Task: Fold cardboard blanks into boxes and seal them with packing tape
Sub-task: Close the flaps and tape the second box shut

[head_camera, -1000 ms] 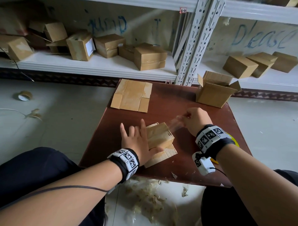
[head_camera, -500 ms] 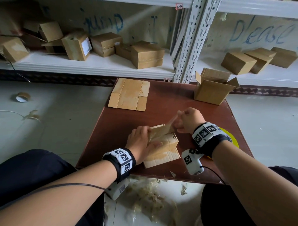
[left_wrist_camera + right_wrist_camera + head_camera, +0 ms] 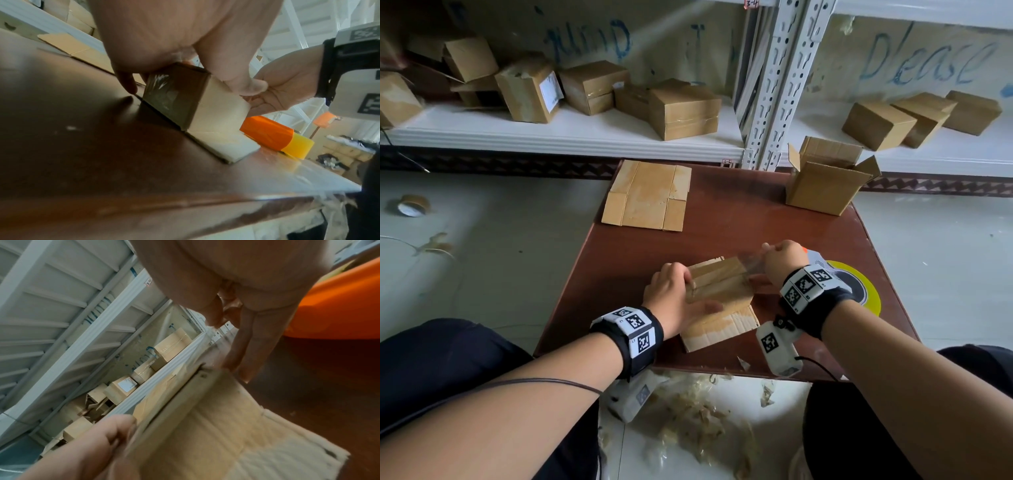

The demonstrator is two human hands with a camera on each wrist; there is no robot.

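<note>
A small cardboard box [image 3: 719, 281] [image 3: 216, 104] [image 3: 205, 426] stands half folded near the front of the brown table [image 3: 722, 222], with a flap lying flat toward me. My left hand [image 3: 671, 291] [image 3: 185, 32] grips its left end, thumb on the near side. My right hand [image 3: 780, 258] [image 3: 236, 272] is at the right end and pinches a strip of clear tape [image 3: 751, 262] that runs onto the box top. Crinkled clear tape [image 3: 164, 92] covers the box's left end. A yellow and orange tape roll [image 3: 873, 294] [image 3: 267, 131] lies under my right wrist.
A flat cardboard blank [image 3: 647, 195] lies at the table's back left. An open box [image 3: 825, 178] stands at the back right. Finished boxes [image 3: 685, 109] sit on the white shelf behind. Another tape roll [image 3: 412, 205] lies on the floor at left, with tape scraps [image 3: 698, 411] at my feet.
My left hand went from pressing flat on the cardboard to gripping its left end. The cardboard has risen into a box shape. My right hand drew the tape out to the right.
</note>
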